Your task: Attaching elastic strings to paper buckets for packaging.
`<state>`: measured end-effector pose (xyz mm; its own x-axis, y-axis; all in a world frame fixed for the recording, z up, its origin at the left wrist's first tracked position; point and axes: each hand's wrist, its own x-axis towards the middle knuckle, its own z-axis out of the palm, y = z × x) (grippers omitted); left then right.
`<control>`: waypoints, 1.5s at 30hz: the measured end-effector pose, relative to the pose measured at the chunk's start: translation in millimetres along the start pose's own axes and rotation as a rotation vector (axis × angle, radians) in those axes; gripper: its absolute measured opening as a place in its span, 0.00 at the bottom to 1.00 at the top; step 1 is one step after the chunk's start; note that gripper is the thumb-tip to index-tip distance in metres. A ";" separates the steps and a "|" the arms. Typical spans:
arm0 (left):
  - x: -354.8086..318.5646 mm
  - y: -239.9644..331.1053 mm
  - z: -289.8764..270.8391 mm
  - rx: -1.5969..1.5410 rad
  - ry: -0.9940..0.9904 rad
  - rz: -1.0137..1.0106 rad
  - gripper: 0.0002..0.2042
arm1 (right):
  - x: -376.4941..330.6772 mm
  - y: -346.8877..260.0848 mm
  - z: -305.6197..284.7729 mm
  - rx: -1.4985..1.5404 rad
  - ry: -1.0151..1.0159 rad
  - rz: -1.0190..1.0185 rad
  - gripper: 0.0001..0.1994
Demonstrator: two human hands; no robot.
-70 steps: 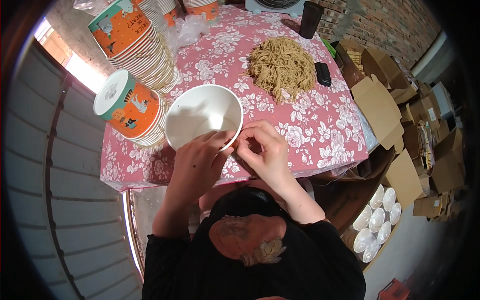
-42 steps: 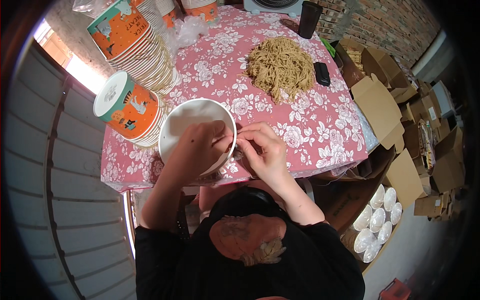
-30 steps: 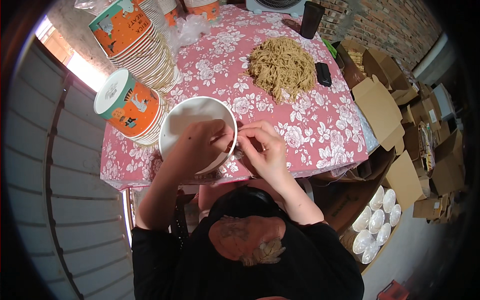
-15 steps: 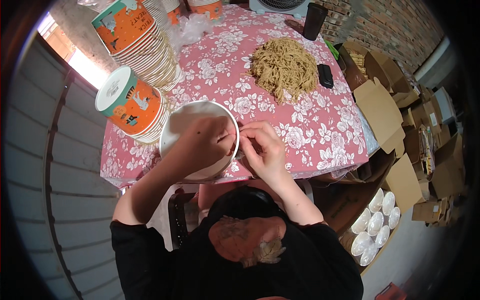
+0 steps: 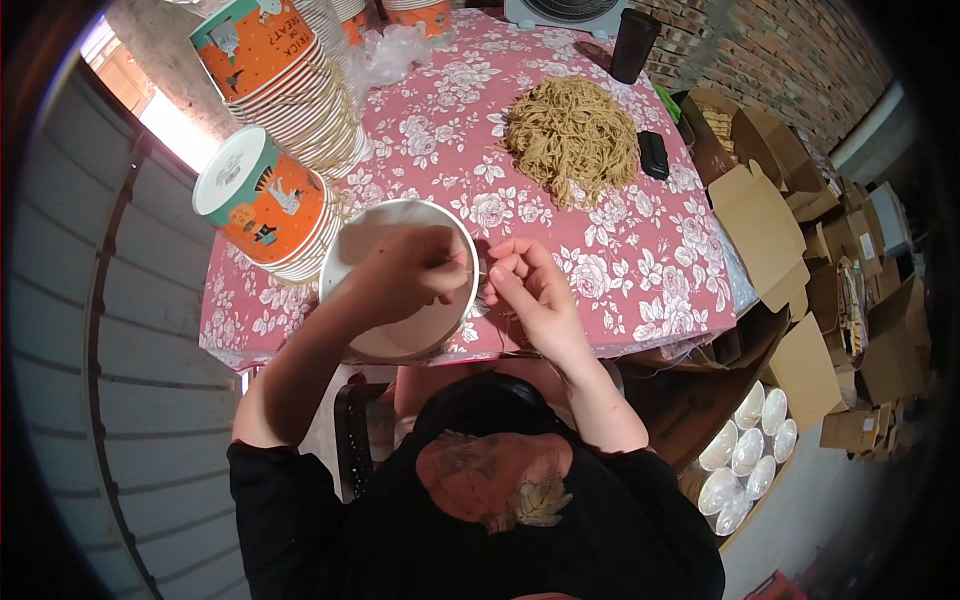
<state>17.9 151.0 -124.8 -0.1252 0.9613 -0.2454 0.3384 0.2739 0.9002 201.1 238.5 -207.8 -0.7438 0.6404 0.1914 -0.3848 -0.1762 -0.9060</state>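
A white-lined paper bucket (image 5: 400,332) lies in front of me at the table's near edge, its open mouth facing me. My left hand (image 5: 412,262) is inside it, fingers closed together close to the right part of the rim; what they hold is hidden. Just outside that rim is my right hand (image 5: 538,300), its thumb and fingers bent in a pinch. A small, pale, thin bit shows between its fingertips and the rim, too small to name. Farther off on the table lies a heap of tan cords (image 5: 570,140).
Orange and green printed buckets stand stacked at the left, a shorter stack (image 5: 270,205) before a taller one (image 5: 285,75). A black cup (image 5: 633,48), a small black case (image 5: 653,155) and a fan (image 5: 565,10) sit on the flowered cloth. Opened cardboard boxes (image 5: 757,230) fill the right.
My right hand has drawn slightly away from the rim and its fingers have turned. The left hand has shifted a little inside the bucket, which stays in place.
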 end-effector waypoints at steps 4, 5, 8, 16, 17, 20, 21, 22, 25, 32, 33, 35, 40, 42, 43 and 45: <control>-6.8 18.6 -7.9 0.069 0.016 -0.014 0.06 | -2.1 -14.8 3.2 0.026 -0.004 0.031 0.10; -6.7 17.3 -8.7 0.070 0.016 -0.014 0.06 | -2.4 -16.4 4.5 -0.064 0.012 -0.013 0.10; -6.7 16.3 -10.3 -0.007 0.040 0.043 0.06 | 0.9 -20.3 5.4 -0.309 0.012 -0.098 0.08; -8.1 36.8 -9.2 -0.016 -0.064 0.223 0.02 | 12.4 -41.1 11.6 -0.591 0.026 -0.250 0.07; -6.8 33.8 -10.0 -0.018 -0.064 0.223 0.02 | 12.8 -40.3 9.1 -0.586 0.016 -0.238 0.07; -3.4 22.3 -12.0 0.132 0.010 0.214 0.03 | 11.5 -35.7 0.8 -0.546 0.015 -0.144 0.05; -6.4 22.1 -10.2 0.286 0.073 0.218 0.05 | 9.5 -31.7 -2.2 -0.507 0.013 -0.101 0.05; -8.3 21.5 -9.2 0.439 0.137 0.221 0.08 | 8.0 -28.4 -5.0 -0.507 0.009 -0.098 0.05; -5.0 9.0 -9.7 0.407 0.050 0.232 0.10 | 5.1 -22.1 -9.9 -0.293 0.027 0.029 0.05; 3.7 2.9 -1.2 0.201 -0.019 0.114 0.10 | -2.1 -15.9 -1.7 -0.231 0.042 0.023 0.06; 2.4 8.2 -1.4 0.203 -0.033 0.045 0.10 | -2.5 -15.1 -0.5 -0.231 0.042 0.024 0.06; -0.3 13.9 -1.1 0.206 -0.025 0.053 0.09 | -3.0 -14.2 0.4 -0.313 0.057 0.008 0.08; -4.3 12.2 5.5 0.254 0.013 0.086 0.08 | -1.5 -12.8 0.9 -0.356 0.068 -0.081 0.10; -6.3 11.6 8.2 0.359 0.099 0.211 0.08 | -1.6 -10.4 0.1 -0.375 0.096 -0.132 0.09; -6.1 14.3 8.2 0.358 0.097 0.211 0.08 | -1.9 -9.6 -0.9 -0.407 0.091 -0.139 0.10; -6.2 21.4 7.8 0.266 0.056 0.041 0.08 | -2.9 -11.0 -1.2 -0.437 0.085 -0.146 0.10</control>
<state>33.2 151.1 -106.8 -0.1551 0.9707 -0.1834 0.5766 0.2397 0.7811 208.1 239.6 -198.8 -0.6444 0.6975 0.3133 -0.2020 0.2399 -0.9496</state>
